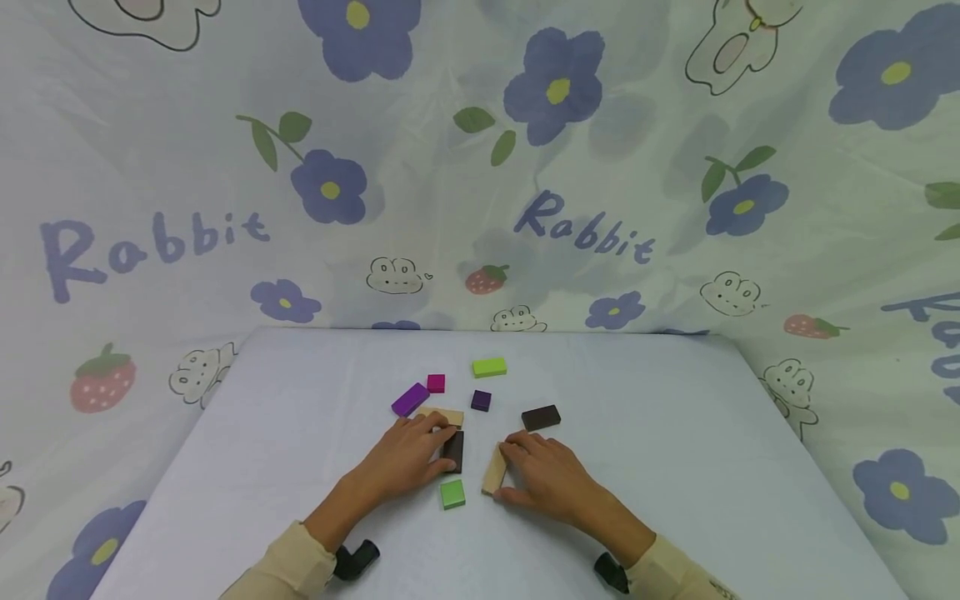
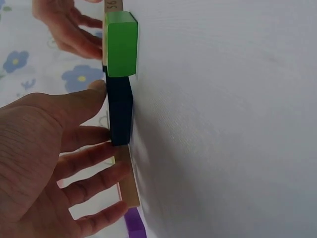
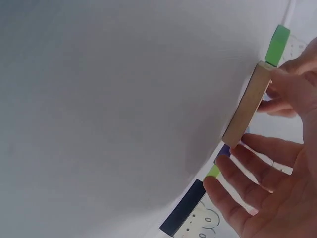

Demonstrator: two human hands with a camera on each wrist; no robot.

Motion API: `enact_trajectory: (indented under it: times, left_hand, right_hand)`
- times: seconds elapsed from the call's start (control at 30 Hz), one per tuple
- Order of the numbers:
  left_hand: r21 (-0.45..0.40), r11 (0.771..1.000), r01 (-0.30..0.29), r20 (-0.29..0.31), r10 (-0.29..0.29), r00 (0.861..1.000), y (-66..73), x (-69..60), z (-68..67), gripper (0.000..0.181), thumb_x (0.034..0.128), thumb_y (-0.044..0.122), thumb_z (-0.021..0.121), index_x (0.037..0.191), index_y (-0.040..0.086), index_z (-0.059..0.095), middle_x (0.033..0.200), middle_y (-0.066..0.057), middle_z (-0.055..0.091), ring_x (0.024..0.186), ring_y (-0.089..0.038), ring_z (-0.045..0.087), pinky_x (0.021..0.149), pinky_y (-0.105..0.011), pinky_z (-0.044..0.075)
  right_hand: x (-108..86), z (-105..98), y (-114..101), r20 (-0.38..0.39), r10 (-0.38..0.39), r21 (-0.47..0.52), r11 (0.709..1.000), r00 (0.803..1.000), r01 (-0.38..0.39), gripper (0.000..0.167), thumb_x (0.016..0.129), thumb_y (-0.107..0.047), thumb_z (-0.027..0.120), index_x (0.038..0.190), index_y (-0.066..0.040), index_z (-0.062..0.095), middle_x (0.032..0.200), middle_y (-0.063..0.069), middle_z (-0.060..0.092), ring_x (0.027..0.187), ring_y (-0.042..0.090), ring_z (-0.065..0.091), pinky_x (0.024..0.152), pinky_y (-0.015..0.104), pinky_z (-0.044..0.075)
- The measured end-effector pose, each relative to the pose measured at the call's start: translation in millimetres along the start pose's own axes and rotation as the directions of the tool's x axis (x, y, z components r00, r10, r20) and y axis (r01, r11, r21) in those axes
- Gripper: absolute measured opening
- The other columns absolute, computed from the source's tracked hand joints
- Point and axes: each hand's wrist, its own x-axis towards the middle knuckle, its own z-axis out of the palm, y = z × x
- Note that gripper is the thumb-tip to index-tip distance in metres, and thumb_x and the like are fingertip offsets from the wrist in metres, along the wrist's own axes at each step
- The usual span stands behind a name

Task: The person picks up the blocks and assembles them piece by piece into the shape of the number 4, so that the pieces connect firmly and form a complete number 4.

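Observation:
In the head view my left hand [image 1: 402, 460] pinches a dark block [image 1: 454, 452] by its two ends, thumb near me and index finger at the far end. The left wrist view shows that block [image 2: 120, 111] lying behind a green block [image 2: 122, 44]. My right hand [image 1: 553, 477] holds a pale wooden block [image 1: 494, 470] lengthwise between thumb and index finger. This wooden block [image 3: 249, 104] fills the span between those fingers in the right wrist view. Another wooden block [image 1: 447, 416] lies flat against the left fingers, partly covered by them.
On the white table [image 1: 675, 417], a purple block [image 1: 410, 400], magenta block [image 1: 436, 383], lime block [image 1: 489, 367], dark purple block [image 1: 482, 401] and dark brown block [image 1: 541, 417] lie beyond the hands. A patterned cloth [image 1: 420, 183] hangs behind the table.

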Motion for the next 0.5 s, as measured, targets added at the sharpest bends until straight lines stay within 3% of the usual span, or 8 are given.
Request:
enact_trajectory:
  times: [0.5]
  left_hand:
    - [0.015, 1.0, -0.006, -0.047, 0.007, 0.999, -2.0, 10.1, 5.8, 0.052, 0.0921, 0.041, 0.074, 0.13, 0.006, 0.068, 0.124, -0.005, 0.061, 0.112, -0.023, 0.058, 0.094, -0.048, 0.049]
  right_hand:
    - [-8.2, -0.1, 1.2, 0.032, -0.077, 0.007, 0.997, 0.997, 0.076, 0.066, 0.09, -0.056, 0.07, 0.143, -0.018, 0.058, 0.144, 0.002, 0.053, 0.131, 0.024, 0.052, 0.102, 0.05, 0.048]
